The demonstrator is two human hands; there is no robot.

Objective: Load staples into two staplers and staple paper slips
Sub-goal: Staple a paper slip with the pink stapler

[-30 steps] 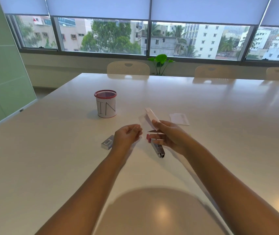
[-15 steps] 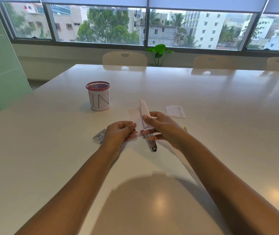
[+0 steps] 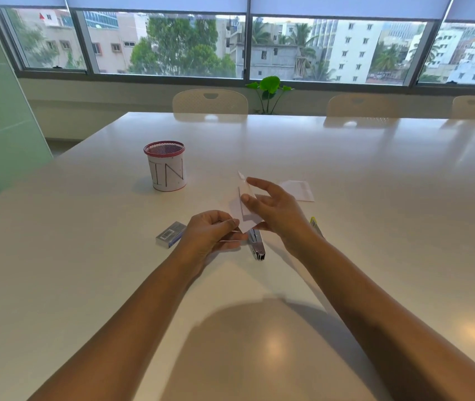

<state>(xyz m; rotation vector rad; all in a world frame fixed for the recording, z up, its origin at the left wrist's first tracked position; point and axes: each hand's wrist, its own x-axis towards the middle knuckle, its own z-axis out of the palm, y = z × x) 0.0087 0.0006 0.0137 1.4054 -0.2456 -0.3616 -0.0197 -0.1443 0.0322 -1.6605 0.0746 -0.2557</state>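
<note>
White paper slips (image 3: 243, 211) are held at centre frame above the white bench (image 3: 86, 270), between the two hands.

Head view, risks:
- The left hand (image 3: 210, 231) pinches the lower corner of the slips with fingers together. A loose pinch would probably let the sheets slide out of alignment.
- The metal stapler (image 3: 256, 244) lies on the bench just below the slips, partly hidden. Whether it is loaded cannot be told; an empty magazine would leave the slips unjoined.
- A second stapler (image 3: 315, 227), with a yellow tip, lies behind the right wrist. A sweep of that forearm could knock it.

Head view, hand pose:
- The right hand (image 3: 276, 211) is spread, fingers apart, fingertips touching the slips' upper edge; it clamps nothing.
- Both forearms reach in from the lower frame.
- The staple box (image 3: 170, 234) rests left of the left hand.
</note>
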